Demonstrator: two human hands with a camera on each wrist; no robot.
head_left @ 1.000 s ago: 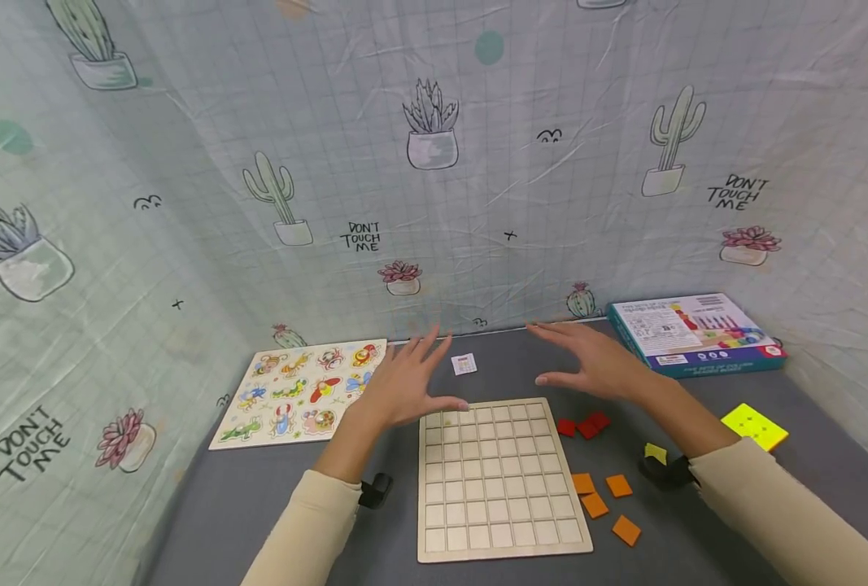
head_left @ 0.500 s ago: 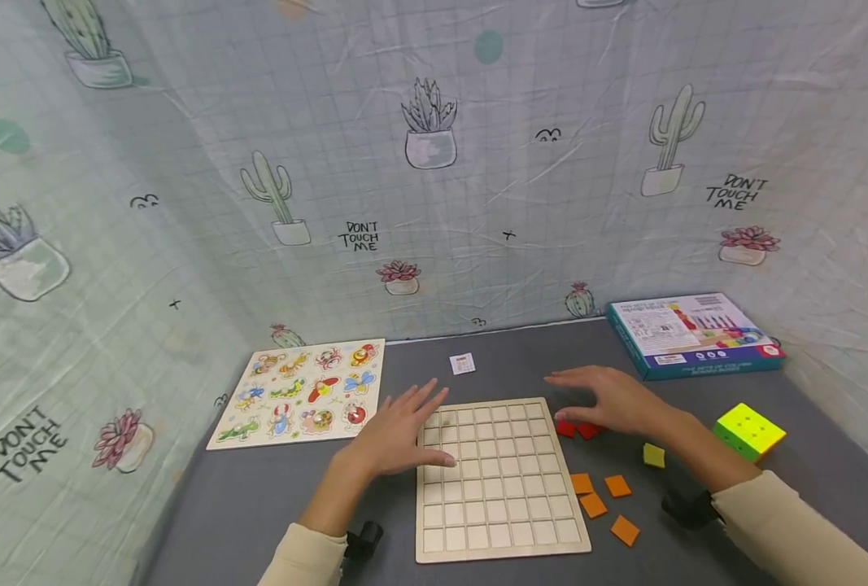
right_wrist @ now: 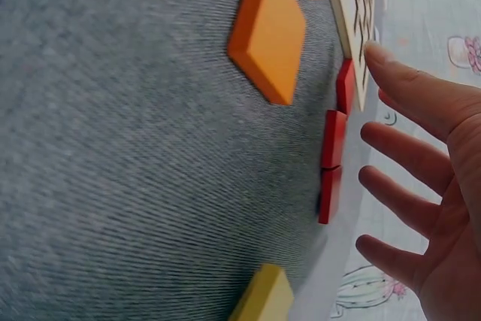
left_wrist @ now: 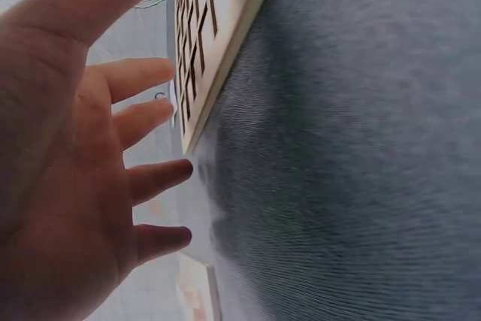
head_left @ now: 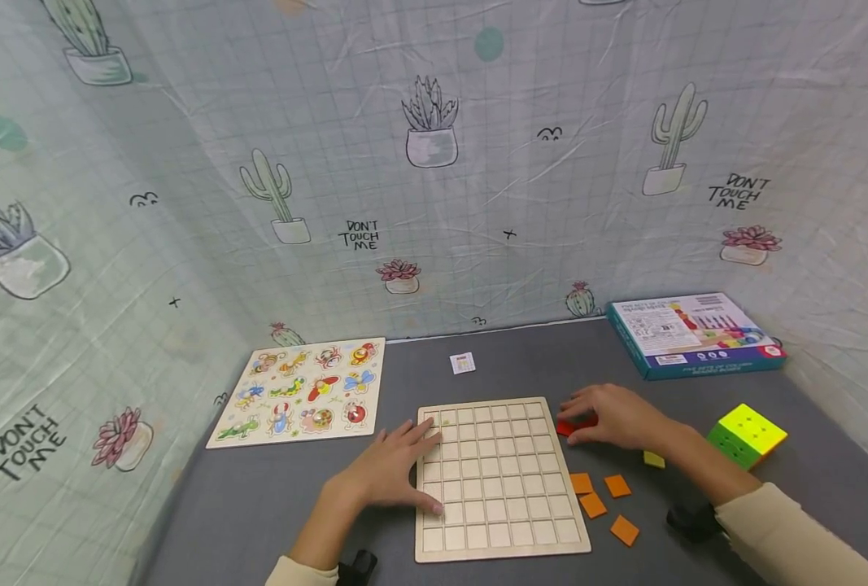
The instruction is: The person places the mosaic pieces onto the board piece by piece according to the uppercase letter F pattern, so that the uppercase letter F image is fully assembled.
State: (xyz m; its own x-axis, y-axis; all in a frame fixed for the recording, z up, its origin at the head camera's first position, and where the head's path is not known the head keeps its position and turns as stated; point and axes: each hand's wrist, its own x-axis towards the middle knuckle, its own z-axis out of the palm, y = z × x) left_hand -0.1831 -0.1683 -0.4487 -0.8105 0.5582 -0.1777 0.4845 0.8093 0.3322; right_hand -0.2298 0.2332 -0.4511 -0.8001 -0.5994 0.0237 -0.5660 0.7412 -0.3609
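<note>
A wooden board with a grid of square recesses [head_left: 503, 480] lies in the middle of the table. My left hand [head_left: 386, 468] is at its left edge, fingers spread, thumb and fingertips over the outer squares; whether they touch the wood I cannot tell. Right of the board, my right hand [head_left: 617, 417] hovers over several red square tiles [right_wrist: 333, 139], partly covering them in the head view. In the right wrist view its fingers are spread and apart from the tiles. Nearer to me lie several orange tiles [head_left: 617, 486], and a yellow tile [head_left: 653, 459] sits under the right forearm.
At the back left lies an insect picture puzzle board [head_left: 302, 395]. A small printed card [head_left: 463, 363] is behind the grid board. The right side has a flat toy box [head_left: 697, 335] and a yellow-green puzzle cube [head_left: 747, 435]. A printed cloth wall [head_left: 434, 203] encloses the table.
Both hands have come down and toward me: the left from behind the board's far corner to its left edge, the right from above the table to the red tiles. The tiles stayed put.
</note>
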